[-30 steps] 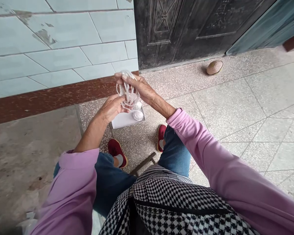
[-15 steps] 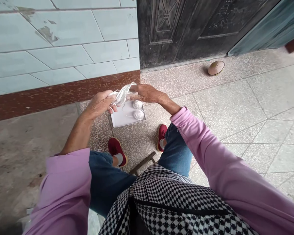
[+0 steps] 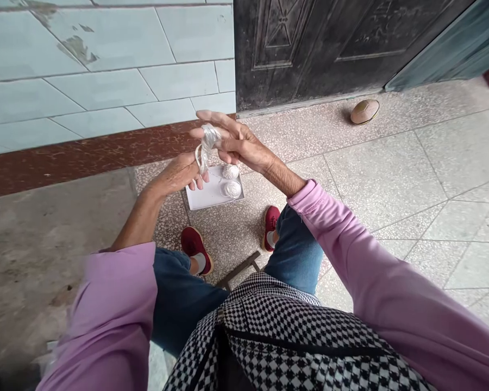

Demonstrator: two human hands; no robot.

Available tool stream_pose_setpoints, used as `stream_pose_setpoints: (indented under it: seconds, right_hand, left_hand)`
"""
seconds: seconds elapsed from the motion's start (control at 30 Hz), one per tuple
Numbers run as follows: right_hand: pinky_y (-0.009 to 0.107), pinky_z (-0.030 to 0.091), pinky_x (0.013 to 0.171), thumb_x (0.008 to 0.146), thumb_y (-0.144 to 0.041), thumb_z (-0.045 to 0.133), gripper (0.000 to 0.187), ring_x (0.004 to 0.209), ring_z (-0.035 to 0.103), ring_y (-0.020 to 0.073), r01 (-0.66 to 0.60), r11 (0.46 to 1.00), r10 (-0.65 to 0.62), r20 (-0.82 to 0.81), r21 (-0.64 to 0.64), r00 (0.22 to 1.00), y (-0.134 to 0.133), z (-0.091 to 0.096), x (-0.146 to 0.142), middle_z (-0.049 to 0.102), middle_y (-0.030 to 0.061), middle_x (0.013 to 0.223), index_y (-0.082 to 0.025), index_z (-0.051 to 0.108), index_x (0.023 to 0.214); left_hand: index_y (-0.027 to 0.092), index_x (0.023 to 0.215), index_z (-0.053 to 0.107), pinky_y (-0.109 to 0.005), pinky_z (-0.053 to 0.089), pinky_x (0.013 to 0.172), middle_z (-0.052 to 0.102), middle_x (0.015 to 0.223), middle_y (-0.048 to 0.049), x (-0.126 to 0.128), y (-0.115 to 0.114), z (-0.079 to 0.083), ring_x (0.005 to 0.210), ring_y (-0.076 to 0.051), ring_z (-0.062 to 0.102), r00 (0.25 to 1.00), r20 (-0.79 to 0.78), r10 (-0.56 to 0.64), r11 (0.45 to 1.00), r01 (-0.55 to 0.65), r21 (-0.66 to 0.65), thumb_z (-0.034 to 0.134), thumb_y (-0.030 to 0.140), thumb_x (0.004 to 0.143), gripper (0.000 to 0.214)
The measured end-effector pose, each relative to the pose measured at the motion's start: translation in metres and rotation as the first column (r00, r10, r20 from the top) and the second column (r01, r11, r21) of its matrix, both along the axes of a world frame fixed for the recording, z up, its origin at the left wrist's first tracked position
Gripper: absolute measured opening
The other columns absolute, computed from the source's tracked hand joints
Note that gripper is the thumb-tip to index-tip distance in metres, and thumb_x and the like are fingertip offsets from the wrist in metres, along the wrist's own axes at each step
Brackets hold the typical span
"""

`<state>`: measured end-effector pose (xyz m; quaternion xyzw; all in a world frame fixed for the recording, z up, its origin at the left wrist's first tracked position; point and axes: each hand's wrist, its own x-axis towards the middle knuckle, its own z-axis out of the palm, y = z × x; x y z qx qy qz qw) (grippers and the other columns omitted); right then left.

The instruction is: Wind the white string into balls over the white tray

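One bundle of white cord (image 3: pixel 206 149), gathered into loops, hangs between the two hands just beyond the far edge of the white tray (image 3: pixel 204 199), as seen from above. Its long axis slants: the lower end points back toward the tray and the left hand (image 3: pixel 178 175), the upper end away from the tray, leaning a little right, in among the fingers of the right hand (image 3: pixel 242 144). The right hand is spread, some fingers stretched out leftward past the loops, the others partly curled below. The left hand meets the lower loops at its thumb side, two or three fingertips showing beneath; its thumb is covered by strands, so I cannot tell whether it pinches them. Inside the tray, at its right side, sit two white balls (image 3: pixel 231 189) of wound cord, one behind the other, the nearer with loose strands at its left. Nearer the wearer than the tray stand two red shoes (image 3: pixel 195 247), one ahead of each jeans leg. Beyond the tray runs a brown skirting (image 3: pixel 98 144) under pale tiles; farther off to its right lies a pinkish rounded object (image 3: pixel 364 111) by the dark door (image 3: pixel 285 49).
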<state>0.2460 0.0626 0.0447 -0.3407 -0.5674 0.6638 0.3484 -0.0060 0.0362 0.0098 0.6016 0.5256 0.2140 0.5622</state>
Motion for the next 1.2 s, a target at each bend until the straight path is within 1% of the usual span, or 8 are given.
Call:
stream_pose_setpoints:
  seconds: [0.17,0.37,0.5,0.63,0.73,0.9,1.07,1.2]
  right_hand:
    - [0.035,0.070,0.115,0.116,-0.003,0.063,0.071,0.119,0.087,0.0221,-0.069,0.937,-0.082,0.408,0.343,0.909,0.019,-0.009,0.011,0.093,0.0084,0.162,-0.021,0.077,0.184]
    - [0.055,0.055,0.149,0.120,-0.003,0.071,0.074,0.174,0.070,0.0419,-0.314,0.819,-0.180,0.735,0.480,0.654,0.016,-0.020,0.010,0.079,0.0262,0.183,-0.009,0.069,0.193]
    - [0.043,0.065,0.130,0.115,-0.007,0.083,0.052,0.140,0.083,0.0336,-0.173,0.903,-0.126,0.628,0.393,0.768,0.010,-0.022,0.004,0.095,0.0143,0.136,-0.016,0.083,0.166]
    - [0.028,0.068,0.089,0.109,-0.011,0.094,0.024,0.102,0.080,0.0242,0.079,0.992,-0.105,0.309,0.094,0.945,0.009,-0.024,-0.007,0.086,0.0025,0.096,-0.023,0.081,0.125]
    - [0.023,0.064,0.070,0.107,-0.016,0.104,0.030,0.087,0.075,0.0205,0.172,0.969,-0.165,0.055,-0.175,0.985,0.008,-0.023,-0.017,0.085,0.0024,0.097,-0.025,0.075,0.111]
    - [0.017,0.068,0.075,0.129,-0.013,0.083,0.028,0.082,0.074,0.0118,0.133,0.864,-0.241,-0.165,-0.486,0.956,0.000,-0.015,-0.039,0.090,0.0050,0.105,-0.020,0.073,0.104]
    - [0.022,0.069,0.078,0.130,-0.010,0.079,0.022,0.082,0.075,0.0140,0.141,0.824,-0.293,-0.199,-0.549,0.935,0.000,-0.010,-0.054,0.087,0.0025,0.099,-0.021,0.074,0.113]
    - [0.020,0.059,0.067,0.133,-0.007,0.070,0.019,0.072,0.064,0.0128,0.102,0.851,-0.247,-0.222,-0.515,0.943,0.005,-0.014,-0.050,0.084,-0.0031,0.093,-0.022,0.073,0.121]
  left_hand:
    - [0.022,0.096,0.073,-0.027,0.058,0.049,0.085,0.081,-0.0124,-0.006,-0.004,0.002,0.056,-0.022,0.078,0.994,0.091,-0.060,0.996,0.065,-0.058,0.078,0.027,0.123,0.029]
    - [0.022,0.092,0.073,-0.024,0.054,0.050,0.087,0.085,-0.0106,-0.030,0.001,0.002,0.058,-0.019,0.076,0.999,-0.047,-0.025,0.991,0.030,0.130,0.066,0.014,0.117,0.027]
    - [0.022,0.092,0.073,-0.022,0.049,0.051,0.085,0.081,-0.0056,-0.037,0.004,-0.001,0.054,-0.017,0.071,0.989,-0.106,0.099,0.961,-0.068,0.268,0.063,0.009,0.112,0.026]
    - [0.021,0.099,0.075,-0.022,0.048,0.053,0.082,0.083,-0.0047,-0.028,0.005,-0.005,0.058,-0.016,0.069,0.962,-0.055,0.268,0.898,-0.229,0.375,0.067,0.021,0.119,0.021]
    - [0.019,0.109,0.080,-0.021,0.051,0.057,0.081,0.086,-0.0039,-0.015,0.006,-0.010,0.066,-0.017,0.072,0.937,0.094,0.338,0.850,-0.346,0.398,0.079,0.037,0.120,0.021]
    - [0.019,0.112,0.087,-0.027,0.064,0.073,0.086,0.102,-0.0075,0.008,0.011,-0.016,0.087,-0.021,0.078,0.874,0.258,0.411,0.777,-0.485,0.403,0.084,0.041,0.119,0.023]
    - [0.023,0.109,0.086,-0.031,0.064,0.085,0.084,0.103,-0.0054,0.027,0.018,-0.027,0.096,-0.022,0.077,0.814,0.382,0.438,0.725,-0.571,0.386,0.085,0.046,0.119,0.025]
    - [0.027,0.126,0.081,-0.038,0.067,0.078,0.086,0.109,-0.0066,0.036,0.022,-0.030,0.089,-0.024,0.080,0.761,0.484,0.432,0.801,-0.570,0.183,0.089,0.056,0.115,0.033]
